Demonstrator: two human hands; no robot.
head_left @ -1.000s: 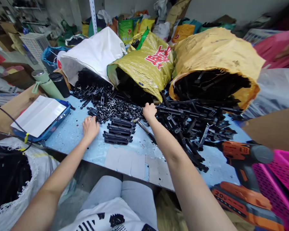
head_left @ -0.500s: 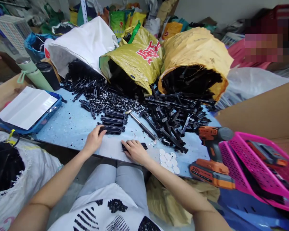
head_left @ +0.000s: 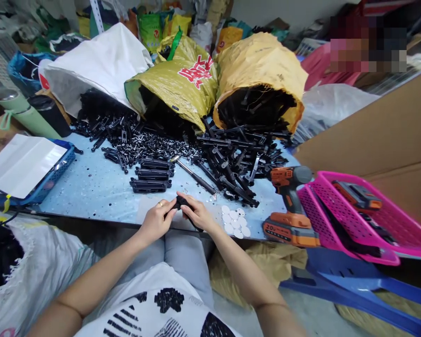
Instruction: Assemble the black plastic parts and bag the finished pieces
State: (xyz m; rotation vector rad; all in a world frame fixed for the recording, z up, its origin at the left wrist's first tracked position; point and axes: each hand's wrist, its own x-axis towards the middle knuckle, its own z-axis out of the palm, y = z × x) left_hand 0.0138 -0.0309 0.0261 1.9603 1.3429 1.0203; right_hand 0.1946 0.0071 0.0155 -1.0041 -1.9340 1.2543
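Observation:
My left hand [head_left: 159, 217] and my right hand [head_left: 196, 213] meet at the front edge of the table. Between their fingertips is a black plastic part [head_left: 180, 202], gripped by both; its long end slants down under my right hand, and my fingers hide much of it. Just beyond lie several long black plastic pieces [head_left: 152, 186], stacked side by side in a neat row. A hammer [head_left: 194, 175] with a dark handle rests to the right of that row. White round discs [head_left: 235, 221] lie to the right of my right hand.
Loose black parts and metal pins [head_left: 154, 145] spread in front of a white sack [head_left: 101, 65], an olive sack [head_left: 171, 89] and a yellow sack [head_left: 263, 65]. On the right, a cordless drill [head_left: 291, 203] stands beside pink baskets [head_left: 365, 220]. A blue tray [head_left: 58, 171] sits left.
My left hand has come away from the stacked row and moved right to meet my right hand. Both now hold the black part together, and the camera view has shifted to the right.

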